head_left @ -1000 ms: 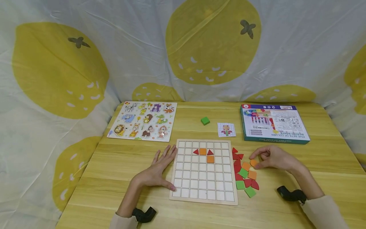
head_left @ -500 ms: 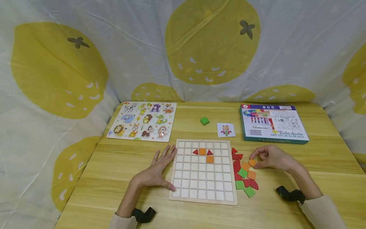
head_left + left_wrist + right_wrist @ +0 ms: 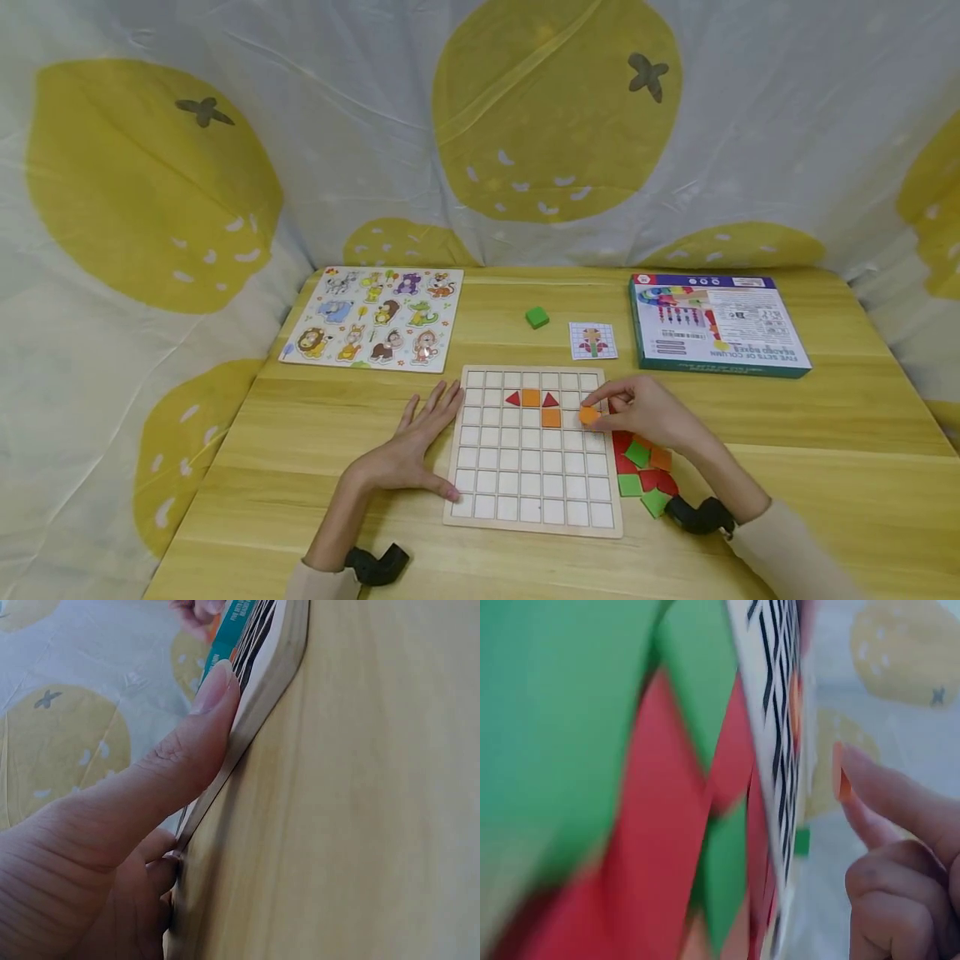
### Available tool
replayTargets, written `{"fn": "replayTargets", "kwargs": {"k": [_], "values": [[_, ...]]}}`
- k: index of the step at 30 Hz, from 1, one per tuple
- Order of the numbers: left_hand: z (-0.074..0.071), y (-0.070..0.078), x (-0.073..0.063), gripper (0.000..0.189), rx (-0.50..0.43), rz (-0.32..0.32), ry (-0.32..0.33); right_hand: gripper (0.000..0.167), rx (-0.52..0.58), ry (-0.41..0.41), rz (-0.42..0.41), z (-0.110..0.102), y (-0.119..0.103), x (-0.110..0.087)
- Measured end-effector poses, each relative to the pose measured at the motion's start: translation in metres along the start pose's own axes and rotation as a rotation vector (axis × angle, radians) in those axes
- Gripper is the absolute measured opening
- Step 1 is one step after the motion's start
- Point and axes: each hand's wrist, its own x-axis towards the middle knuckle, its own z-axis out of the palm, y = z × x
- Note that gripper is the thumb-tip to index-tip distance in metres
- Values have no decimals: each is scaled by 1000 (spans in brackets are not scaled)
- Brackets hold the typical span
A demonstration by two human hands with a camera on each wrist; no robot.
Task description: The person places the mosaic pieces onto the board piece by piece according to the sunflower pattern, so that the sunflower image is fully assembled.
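My right hand [image 3: 648,410] pinches a small orange piece [image 3: 589,415] between thumb and fingertips, over the right side of the wooden grid board [image 3: 525,528]. In the right wrist view the orange piece [image 3: 844,786] shows edge-on at the fingertips. My left hand [image 3: 405,454] lies spread along the board's left edge; in the left wrist view its thumb [image 3: 187,742] rests on the rim. Two orange squares [image 3: 531,397] and two red triangles [image 3: 513,398] sit in cells of the upper board. Beside the board's right edge, red, green and orange pieces [image 3: 630,485] lie loose, partly hidden by my right hand.
A small card with a flower pattern [image 3: 592,341] lies behind the board, near a green block [image 3: 537,317]. An animal puzzle board [image 3: 375,318] lies at the back left. A flat boxed set [image 3: 720,325] lies at the back right.
My right hand has moved left from the loose pieces to over the board, carrying the orange piece. My left hand stays at the board's left edge.
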Motion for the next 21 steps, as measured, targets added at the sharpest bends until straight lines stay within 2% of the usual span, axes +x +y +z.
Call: {"fn": "replayTargets", "kwargs": {"k": [5, 10, 16, 21], "values": [[0, 0, 0, 143, 6, -4, -1, 20, 33, 8, -18, 33, -20, 22], [0, 0, 0, 143, 6, -3, -1, 19, 37, 29, 3, 52, -27, 37], [0, 0, 0, 143, 8, -1, 1, 17, 10, 32, 14, 59, -34, 43], [0, 0, 0, 143, 7, -2, 1, 17, 33, 33, 17, 56, -35, 42]]}}
